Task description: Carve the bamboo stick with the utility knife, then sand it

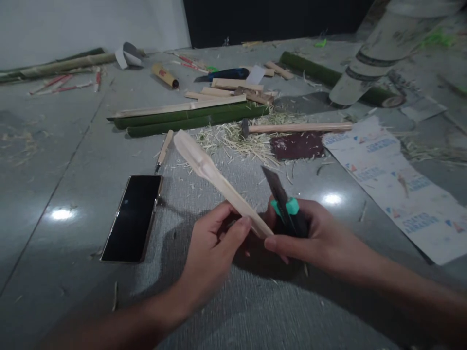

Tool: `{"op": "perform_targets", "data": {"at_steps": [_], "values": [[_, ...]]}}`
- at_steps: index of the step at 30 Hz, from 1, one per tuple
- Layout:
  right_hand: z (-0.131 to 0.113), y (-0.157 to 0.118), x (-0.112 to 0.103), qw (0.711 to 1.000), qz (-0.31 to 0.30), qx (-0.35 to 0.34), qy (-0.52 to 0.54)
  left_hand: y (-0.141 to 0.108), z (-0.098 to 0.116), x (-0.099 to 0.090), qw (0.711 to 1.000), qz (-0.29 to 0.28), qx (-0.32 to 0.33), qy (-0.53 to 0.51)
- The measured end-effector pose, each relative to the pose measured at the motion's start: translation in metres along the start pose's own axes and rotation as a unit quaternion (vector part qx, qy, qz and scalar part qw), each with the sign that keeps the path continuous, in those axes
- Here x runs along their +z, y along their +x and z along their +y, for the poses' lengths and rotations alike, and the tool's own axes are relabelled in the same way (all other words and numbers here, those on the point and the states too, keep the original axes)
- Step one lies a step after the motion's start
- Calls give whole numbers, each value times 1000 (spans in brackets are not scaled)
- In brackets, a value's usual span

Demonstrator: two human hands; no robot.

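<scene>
My left hand [219, 243] grips a pale carved bamboo spoon [233, 194] by its handle, thumb on top. The spoon's wider end points up and away to the left. In my right hand [310, 228] is a utility knife [279, 194] with a black body and a teal part, its dark blade out and pointing up and away. My right thumb also touches the lower tip of the spoon handle. Some fingers of both hands are hidden behind the spoon and the knife.
A black phone [133, 218] lies at the left. Beyond my hands are a hammer [299, 128], green bamboo strips [197, 119], shavings [233, 138], a small wooden-handled tool [166, 148] and a blue-handled knife [228, 74]. Sandpaper sheets [397, 180] lie right, below a person's leg [368, 63].
</scene>
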State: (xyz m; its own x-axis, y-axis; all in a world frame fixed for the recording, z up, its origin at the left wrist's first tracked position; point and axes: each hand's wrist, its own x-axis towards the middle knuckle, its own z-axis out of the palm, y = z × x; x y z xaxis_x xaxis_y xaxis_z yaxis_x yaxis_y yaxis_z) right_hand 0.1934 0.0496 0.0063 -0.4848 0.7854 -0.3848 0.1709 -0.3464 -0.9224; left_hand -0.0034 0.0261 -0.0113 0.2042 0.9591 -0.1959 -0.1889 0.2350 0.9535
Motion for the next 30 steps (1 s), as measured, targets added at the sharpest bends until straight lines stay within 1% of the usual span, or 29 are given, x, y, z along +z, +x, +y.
{"op": "perform_targets", "data": {"at_steps": [2,3,5,7,11,13,14,15,16,19,21,23,25,26,30], "values": [[1,1,-3,1000,-14,10,-7,-2,1,1,1000,20,-6,5],[2,2,-4,1000,-11,9,-6,-3,2,1,999,30,-8,9],[4,4,-7,1000,8,1,7,-4,3,3,999,42,-17,21],[6,6,-9,999,26,-14,23,-3,5,3,998,40,-27,32],[7,7,-14,998,34,-58,17,-1,4,2,999,23,-35,33],[4,4,-19,994,47,-99,-17,0,2,1,999,13,-36,19],[2,3,-22,989,57,-126,-53,0,1,1,999,11,-34,9],[0,2,-26,979,69,-158,-105,1,0,0,999,13,-33,-4],[-2,1,-31,964,79,-190,-171,1,-1,0,999,16,-34,-16],[-4,1,-42,889,96,-261,-363,0,-2,1,998,16,-44,-42],[-2,3,-45,846,91,-286,-441,0,-1,1,998,6,-46,-42],[1,5,-45,816,82,-307,-483,0,-1,2,998,-8,-33,-44],[4,7,-43,798,83,-321,-504,0,-1,2,998,-22,-20,-53],[5,7,-43,794,84,-324,-507,0,-2,2,998,-28,-17,-56],[6,6,-42,795,81,-322,-507,0,-4,2,998,-30,-23,-54]]}}
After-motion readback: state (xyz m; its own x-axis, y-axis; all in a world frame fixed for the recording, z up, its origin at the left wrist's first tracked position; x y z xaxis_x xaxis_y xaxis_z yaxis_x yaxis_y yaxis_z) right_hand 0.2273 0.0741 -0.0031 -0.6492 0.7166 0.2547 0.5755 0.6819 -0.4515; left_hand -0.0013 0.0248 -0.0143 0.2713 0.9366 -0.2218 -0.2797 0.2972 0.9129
